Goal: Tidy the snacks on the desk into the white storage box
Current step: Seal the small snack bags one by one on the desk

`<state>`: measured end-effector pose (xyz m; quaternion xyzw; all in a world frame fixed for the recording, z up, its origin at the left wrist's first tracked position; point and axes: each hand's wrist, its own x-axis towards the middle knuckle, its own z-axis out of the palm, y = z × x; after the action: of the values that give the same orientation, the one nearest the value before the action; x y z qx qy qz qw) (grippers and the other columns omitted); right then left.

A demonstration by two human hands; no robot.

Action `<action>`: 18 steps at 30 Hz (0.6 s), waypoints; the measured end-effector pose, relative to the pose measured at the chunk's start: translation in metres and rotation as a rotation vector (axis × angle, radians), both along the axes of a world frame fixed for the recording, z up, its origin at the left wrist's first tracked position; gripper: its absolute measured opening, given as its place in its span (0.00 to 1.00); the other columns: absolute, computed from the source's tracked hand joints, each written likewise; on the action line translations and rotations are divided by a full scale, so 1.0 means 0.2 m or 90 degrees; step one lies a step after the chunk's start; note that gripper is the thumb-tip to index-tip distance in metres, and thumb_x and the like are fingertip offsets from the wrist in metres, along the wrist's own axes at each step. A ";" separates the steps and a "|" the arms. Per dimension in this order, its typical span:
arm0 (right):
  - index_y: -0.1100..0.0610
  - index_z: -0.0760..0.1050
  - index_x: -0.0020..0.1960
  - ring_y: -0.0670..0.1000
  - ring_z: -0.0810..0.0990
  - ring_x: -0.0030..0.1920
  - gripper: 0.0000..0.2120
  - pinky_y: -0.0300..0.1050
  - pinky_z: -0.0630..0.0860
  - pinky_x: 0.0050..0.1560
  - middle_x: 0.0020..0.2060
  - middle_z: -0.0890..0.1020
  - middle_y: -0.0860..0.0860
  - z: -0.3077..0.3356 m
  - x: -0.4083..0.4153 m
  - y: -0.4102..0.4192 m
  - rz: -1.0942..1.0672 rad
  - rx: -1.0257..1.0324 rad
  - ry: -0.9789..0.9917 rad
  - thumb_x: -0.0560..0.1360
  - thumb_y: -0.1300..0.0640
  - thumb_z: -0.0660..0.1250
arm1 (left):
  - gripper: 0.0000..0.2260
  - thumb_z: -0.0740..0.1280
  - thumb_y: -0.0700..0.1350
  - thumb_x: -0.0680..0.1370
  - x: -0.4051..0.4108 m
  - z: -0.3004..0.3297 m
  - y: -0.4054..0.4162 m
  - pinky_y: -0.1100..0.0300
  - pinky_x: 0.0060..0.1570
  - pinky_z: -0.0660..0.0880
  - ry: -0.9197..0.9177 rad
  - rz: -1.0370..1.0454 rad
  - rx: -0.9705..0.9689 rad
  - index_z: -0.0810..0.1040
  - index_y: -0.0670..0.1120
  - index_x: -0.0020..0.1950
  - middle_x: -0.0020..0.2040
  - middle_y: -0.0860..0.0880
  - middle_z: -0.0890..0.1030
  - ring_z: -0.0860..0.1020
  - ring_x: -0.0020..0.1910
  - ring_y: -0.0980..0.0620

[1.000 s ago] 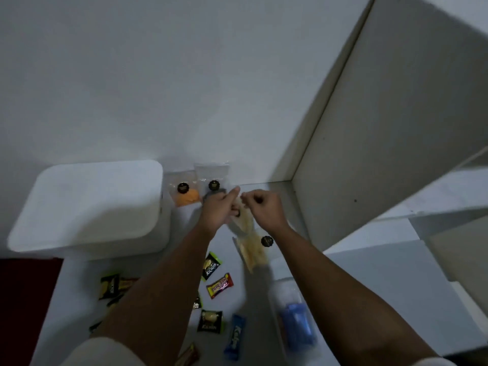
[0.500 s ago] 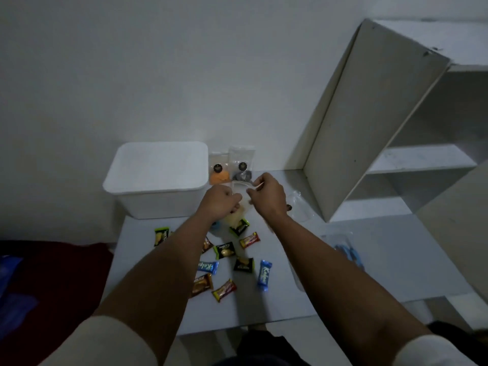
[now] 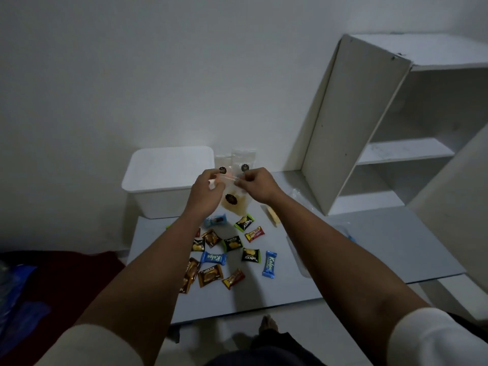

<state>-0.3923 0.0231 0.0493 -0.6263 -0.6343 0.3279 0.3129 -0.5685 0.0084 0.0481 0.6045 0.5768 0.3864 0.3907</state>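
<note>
My left hand (image 3: 204, 191) and my right hand (image 3: 257, 186) both pinch the top edge of a clear snack bag (image 3: 235, 203) with a dark round label and pale chips inside. It hangs above the desk (image 3: 369, 249), just right of the white storage box (image 3: 169, 180), whose lid is on. Two more clear bags (image 3: 243, 161) lean against the wall behind my hands. Several small wrapped snacks (image 3: 229, 253) in blue, green, brown and red lie scattered on the desk below my forearms.
A white shelf unit (image 3: 351, 133) stands at the desk's right rear. Another clear bag (image 3: 273, 219) lies flat by my right wrist, and a clear packet with blue contents (image 3: 346, 233) sits behind my right forearm. A dark red cloth (image 3: 66, 276) lies left of the desk.
The view has pulled back and up, so the whole desk shows. My hands have lifted the clear bag off the desk and hold it by its top edge.
</note>
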 end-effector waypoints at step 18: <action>0.59 0.82 0.49 0.48 0.84 0.41 0.06 0.41 0.77 0.41 0.41 0.86 0.54 0.17 0.00 -0.15 0.090 -0.061 0.162 0.78 0.56 0.72 | 0.08 0.65 0.41 0.82 -0.06 0.06 -0.07 0.49 0.52 0.81 -0.121 0.026 -0.005 0.80 0.40 0.48 0.43 0.44 0.85 0.82 0.42 0.50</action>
<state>-0.3928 -0.0064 0.0838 -0.5478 -0.6155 0.4556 0.3368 -0.5805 -0.0056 0.0599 0.5511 0.5511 0.4477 0.4383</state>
